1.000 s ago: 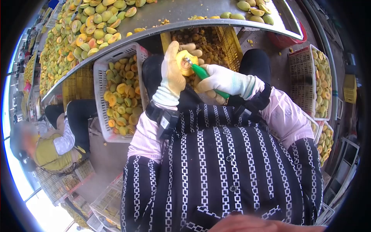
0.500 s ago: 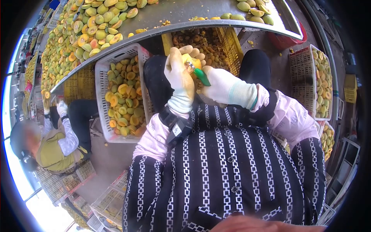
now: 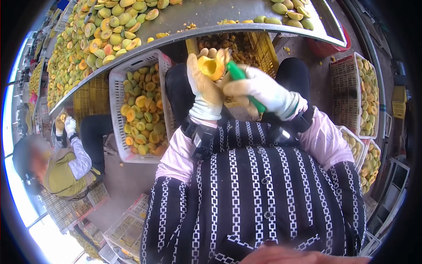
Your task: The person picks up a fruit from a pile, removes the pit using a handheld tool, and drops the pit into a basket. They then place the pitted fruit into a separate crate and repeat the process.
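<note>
My left hand (image 3: 203,86), in a pale glove, holds a halved yellow-orange fruit (image 3: 211,67) with its hollow cut face toward the camera. Right beside it, my gloved right hand (image 3: 259,90) is closed around a tool with a green handle (image 3: 239,75). The tool's tip, near the upper right edge of the fruit, has a brownish lump at it, too blurred to make out. Both hands are above a yellow crate (image 3: 263,50) that holds brown pits or scraps.
A metal table (image 3: 193,20) heaped with halved fruit runs across the top. White crates of fruit stand at left (image 3: 115,105) and right (image 3: 357,97). A red tub (image 3: 323,46) is under the table's right end. A co-worker (image 3: 66,169) sits at far left.
The tool and my right hand have swung up and right, off the fruit. The fruit's hollow now shows in my left hand. The co-worker's hands have shifted slightly.
</note>
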`<state>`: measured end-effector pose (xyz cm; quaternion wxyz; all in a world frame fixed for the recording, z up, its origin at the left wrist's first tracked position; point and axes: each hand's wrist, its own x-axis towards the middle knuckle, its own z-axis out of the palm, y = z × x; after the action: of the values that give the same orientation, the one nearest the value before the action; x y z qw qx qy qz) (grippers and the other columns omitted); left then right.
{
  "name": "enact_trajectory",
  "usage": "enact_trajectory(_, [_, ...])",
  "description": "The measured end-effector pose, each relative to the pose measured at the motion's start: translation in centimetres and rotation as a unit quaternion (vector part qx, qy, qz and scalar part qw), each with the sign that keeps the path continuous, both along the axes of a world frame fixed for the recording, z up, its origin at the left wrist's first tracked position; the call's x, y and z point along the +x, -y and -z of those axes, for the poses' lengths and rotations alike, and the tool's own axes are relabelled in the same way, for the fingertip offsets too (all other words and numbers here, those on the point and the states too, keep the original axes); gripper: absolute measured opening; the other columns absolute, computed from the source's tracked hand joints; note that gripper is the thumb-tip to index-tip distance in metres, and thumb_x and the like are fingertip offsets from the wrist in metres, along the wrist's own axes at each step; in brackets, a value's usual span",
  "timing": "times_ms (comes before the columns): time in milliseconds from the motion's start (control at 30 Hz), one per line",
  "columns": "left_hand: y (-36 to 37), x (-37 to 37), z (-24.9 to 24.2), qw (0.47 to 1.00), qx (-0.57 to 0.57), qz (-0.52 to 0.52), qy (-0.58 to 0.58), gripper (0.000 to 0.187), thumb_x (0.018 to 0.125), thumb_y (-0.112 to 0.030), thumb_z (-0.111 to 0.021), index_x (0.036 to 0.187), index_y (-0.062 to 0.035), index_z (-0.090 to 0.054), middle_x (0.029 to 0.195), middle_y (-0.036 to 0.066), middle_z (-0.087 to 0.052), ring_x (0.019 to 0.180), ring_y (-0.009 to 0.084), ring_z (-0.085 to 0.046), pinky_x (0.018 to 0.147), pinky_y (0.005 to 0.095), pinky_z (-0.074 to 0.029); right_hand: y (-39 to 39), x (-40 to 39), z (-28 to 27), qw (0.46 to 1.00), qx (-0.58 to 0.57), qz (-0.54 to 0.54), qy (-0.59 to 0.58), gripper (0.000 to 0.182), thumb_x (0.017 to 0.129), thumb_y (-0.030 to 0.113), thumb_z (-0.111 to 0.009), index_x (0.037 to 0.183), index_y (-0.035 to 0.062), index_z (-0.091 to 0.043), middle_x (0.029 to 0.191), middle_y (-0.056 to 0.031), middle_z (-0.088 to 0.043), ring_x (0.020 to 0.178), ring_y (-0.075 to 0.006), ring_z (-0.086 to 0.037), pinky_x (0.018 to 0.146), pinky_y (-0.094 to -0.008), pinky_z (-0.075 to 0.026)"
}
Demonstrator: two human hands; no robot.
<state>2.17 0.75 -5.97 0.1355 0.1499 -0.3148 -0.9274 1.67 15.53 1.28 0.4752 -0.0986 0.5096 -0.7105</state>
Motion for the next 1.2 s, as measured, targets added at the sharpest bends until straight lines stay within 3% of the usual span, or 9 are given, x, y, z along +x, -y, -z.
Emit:
enact_trajectory(33, [-0.2,0.3,0.1,0.989,-0.137,-0.038,-0.029,0.038,0.097,-0.038,-0.048,0.113,-0.0039,-0.052,0.107,0.013,-0.060,0.105,0.0294,-0.059,0.089,0.0426,-0.053,-0.2,-0.2,0.0,0.989,0.108,0.065,-0.080,0.024,0.086,0.023,-0.062,0.079,0.0021,-0.053,0.053,-0.0036,-0.050,0.037,-0.0124,-0.049,0.034,-0.0236,-0.040])
enact_trajectory(233, [0.3,-0.1,-1.3,0.999,0.019,0.032,0.015,0.036,0.096,-0.035,-0.051,0.112,-0.0031,-0.052,0.105,0.013,-0.060,0.103,0.0315,-0.060,0.092,0.0437,-0.051,-1.6,-0.7,-0.9,0.968,0.233,-0.095,-0.024,0.027,0.092,0.030,-0.054,0.097,0.0029,-0.055,0.060,-0.0053,-0.055,0.043,-0.0140,-0.056,0.039,-0.0261,-0.044])
enact_trajectory(267, [0.7,-0.2,-0.4,0.999,0.026,0.018,0.008,0.034,0.096,-0.035,-0.052,0.109,-0.0032,-0.054,0.102,0.013,-0.061,0.101,0.0317,-0.061,0.091,0.0442,-0.051,-2.0,-1.1,0.7,0.943,0.277,-0.042,-0.179,0.030,0.091,0.032,-0.055,0.097,0.0018,-0.055,0.062,-0.0088,-0.058,0.046,-0.0184,-0.059,0.041,-0.0298,-0.047])
enact_trajectory(333, [0.9,0.4,-1.3,0.999,0.039,-0.015,0.025,0.031,0.096,-0.033,-0.054,0.102,-0.0032,-0.057,0.098,0.012,-0.063,0.094,0.0318,-0.063,0.087,0.0440,-0.053,-2.2,-1.6,2.0,0.727,0.453,0.066,-0.511,0.037,0.089,0.036,-0.058,0.098,0.0002,-0.056,0.069,-0.0182,-0.064,0.064,-0.0327,-0.067,0.057,-0.0413,-0.053])
enact_trajectory(633, [-0.1,2.3,-3.2,0.965,-0.199,0.168,0.011,0.018,0.090,-0.013,-0.066,0.104,-0.0020,-0.061,0.091,0.005,-0.067,0.075,0.0097,-0.063,0.065,0.0223,-0.051,-2.5,1.4,0.7,0.837,0.328,0.102,-0.426,0.042,0.089,0.041,-0.058,0.097,0.0000,-0.055,0.071,-0.0200,-0.063,0.072,-0.0376,-0.065,0.065,-0.0435,-0.050])
enact_trajectory(733, [0.5,2.3,-3.0,0.955,-0.219,0.198,0.002,0.018,0.091,-0.014,-0.064,0.104,-0.0016,-0.061,0.091,0.004,-0.067,0.077,0.0100,-0.063,0.068,0.0224,-0.051,-3.4,1.8,0.3,0.927,0.188,0.103,-0.309,0.039,0.092,0.037,-0.053,0.098,-0.0008,-0.057,0.061,-0.0119,-0.060,0.053,-0.0277,-0.061,0.055,-0.0366,-0.049])
enact_trajectory(800, [1.2,2.3,-1.9,0.937,-0.147,0.295,-0.113,0.032,0.095,-0.024,-0.060,0.116,0.0011,-0.056,0.112,0.012,-0.063,0.097,0.0147,-0.063,0.086,0.0266,-0.051,-5.0,1.3,0.0,0.998,-0.051,-0.005,0.027,0.033,0.095,0.031,-0.049,0.099,-0.0007,-0.059,0.052,-0.0045,-0.053,0.037,-0.0152,-0.048,0.041,-0.0280,-0.041])
enact_trajectory(967, [-0.2,3.0,-1.8,0.894,0.005,0.410,-0.182,0.067,0.095,-0.043,-0.054,0.144,-0.0029,-0.032,0.136,0.018,-0.047,0.119,0.0252,-0.054,0.095,0.0332,-0.049,-4.7,2.8,-2.4,0.998,-0.056,-0.024,-0.007,0.035,0.099,0.030,-0.042,0.097,0.0007,-0.061,0.043,-0.0028,-0.047,0.030,-0.0107,-0.040,0.033,-0.0242,-0.032])
enact_trajectory(1200, [-0.4,3.6,-3.2,0.913,-0.052,0.386,-0.119,0.040,0.091,-0.033,-0.064,0.115,-0.0025,-0.059,0.116,0.012,-0.062,0.107,0.0246,-0.061,0.094,0.0362,-0.049,-5.1,2.9,-0.4,0.992,-0.110,-0.045,0.043,0.035,0.097,0.032,-0.047,0.088,0.0026,-0.063,0.046,-0.0063,-0.051,0.030,-0.0126,-0.041,0.034,-0.0247,-0.033])
